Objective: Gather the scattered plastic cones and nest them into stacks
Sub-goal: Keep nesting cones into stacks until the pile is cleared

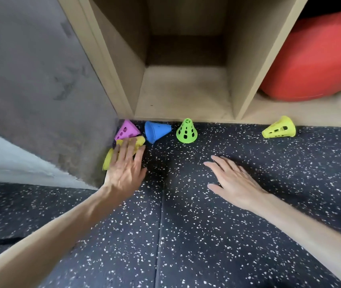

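Five plastic cones lie on the speckled floor by a wooden shelf. A yellow cone (139, 142) lies on its side in the corner, and my left hand (123, 165) rests on it with fingers stretched over its top and thumb beside it. Just behind it sits a purple cone (127, 129) with holes, tipped against the wall. A blue cone (156, 130) lies on its side to the right. A green holed cone (186, 130) stands upright. A yellow-green holed cone (279, 127) lies far right. My right hand (232, 179) is spread flat, holding nothing, over the floor.
A grey wall (40, 90) closes off the left side. The wooden shelf unit (186, 90) has an open cubby right behind the cones. A large red ball (315, 63) fills the cubby to the right. Dark speckled rubber floor (186, 235) stretches toward me.
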